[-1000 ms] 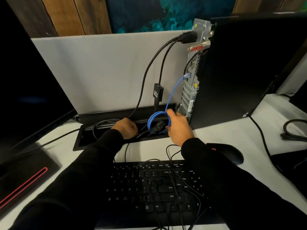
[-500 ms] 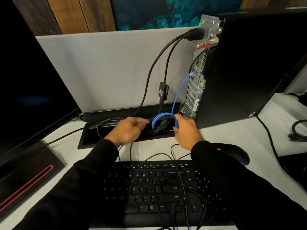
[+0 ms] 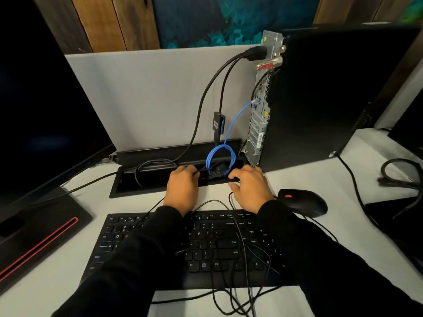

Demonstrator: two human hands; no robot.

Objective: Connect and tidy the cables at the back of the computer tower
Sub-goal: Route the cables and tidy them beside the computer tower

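The black computer tower (image 3: pixel 332 99) stands on the desk at the right, its metal back panel (image 3: pixel 259 124) facing left. A blue network cable (image 3: pixel 231 124) is plugged into the panel and drops to a coil (image 3: pixel 220 156) standing in the black cable tray (image 3: pixel 146 181). A thick black power cable (image 3: pixel 206 99) and a thinner lead with an adapter (image 3: pixel 219 123) hang from the panel's top. My left hand (image 3: pixel 183 187) lies at the tray's edge just left of the coil, fingertips curled down into the tray. My right hand (image 3: pixel 250 187) is just right of the coil, fingers spread.
A black keyboard (image 3: pixel 160 243) lies under my forearms with thin black leads (image 3: pixel 240 259) trailing across it. A black mouse (image 3: pixel 303 202) sits to the right. A monitor (image 3: pixel 45 110) and its stand (image 3: pixel 34 236) fill the left. A grey divider (image 3: pixel 148 94) backs the tray.
My right hand has let go of the blue coil, which now stands in the tray. Both hands have drawn back to the tray's near edge.
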